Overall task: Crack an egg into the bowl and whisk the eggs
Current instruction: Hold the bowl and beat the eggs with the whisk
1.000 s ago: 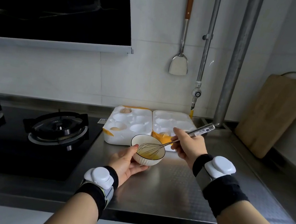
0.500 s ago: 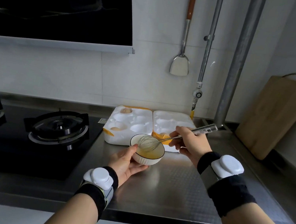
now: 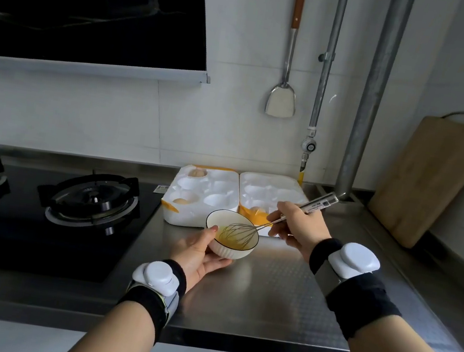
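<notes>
A small white ribbed bowl with yellow beaten egg sits on the steel counter, tilted a little toward me. My left hand cups its near left side, thumb on the rim. My right hand grips the metal handle of a wire whisk, whose loops sit in the egg. Behind the bowl lies an open white foam egg carton with a few brown eggs, one in the near left cup.
A black gas hob lies left of the bowl. A wooden cutting board leans on the right wall. A metal spatula hangs on the tiled wall beside two pipes. Steel counter stretches in front.
The whisk head has swept around inside the bowl, from its near side toward the middle and right. My right hand shifted slightly with it. The left hand kept hold of the bowl.
</notes>
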